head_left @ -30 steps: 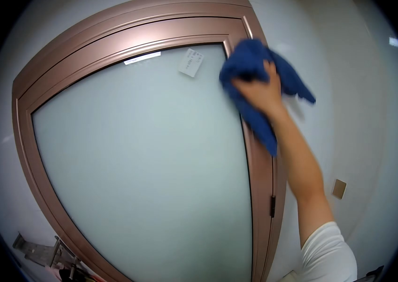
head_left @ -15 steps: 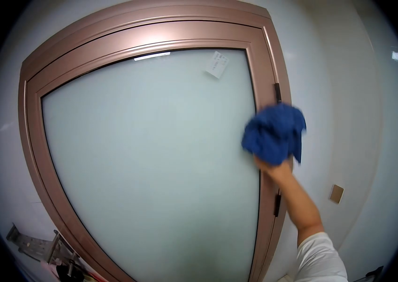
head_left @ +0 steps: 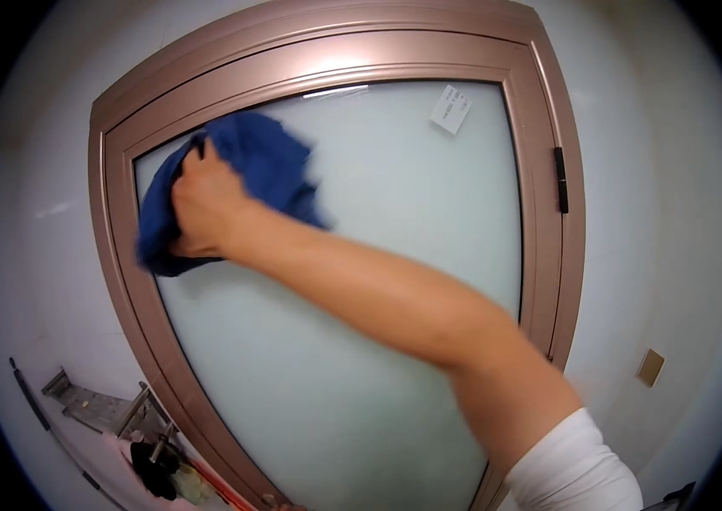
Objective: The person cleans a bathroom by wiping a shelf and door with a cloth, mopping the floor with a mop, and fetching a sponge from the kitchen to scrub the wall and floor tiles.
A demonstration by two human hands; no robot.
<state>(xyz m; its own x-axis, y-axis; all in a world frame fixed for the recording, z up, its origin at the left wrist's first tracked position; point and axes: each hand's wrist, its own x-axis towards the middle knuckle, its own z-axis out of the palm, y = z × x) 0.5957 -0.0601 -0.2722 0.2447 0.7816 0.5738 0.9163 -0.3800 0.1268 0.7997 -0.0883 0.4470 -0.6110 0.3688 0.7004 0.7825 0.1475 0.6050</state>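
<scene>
A crumpled blue cloth (head_left: 267,162) is in my right hand (head_left: 207,200), whose fingers are closed round it. Hand and cloth are at the upper left of a frosted glass pane (head_left: 344,358), over its corner and the inner edge of the pinkish-brown door frame (head_left: 114,196). My bare right forearm crosses the pane from the lower right. A small skin-coloured patch shows at the bottom edge, perhaps part of my left hand (head_left: 291,508); its fingers cannot be made out.
A paper label (head_left: 450,109) is on the glass at the upper right. A black hinge (head_left: 561,180) sits on the frame's right side. On the right wall is a gold switch plate (head_left: 650,368). At the lower left are a grey metal ladder (head_left: 92,404) and a thin dark pole (head_left: 30,396).
My right hand has gone from the frame's upper right, down along that side, then across to the pane's upper left, still holding the cloth. The door appears further right in the view.
</scene>
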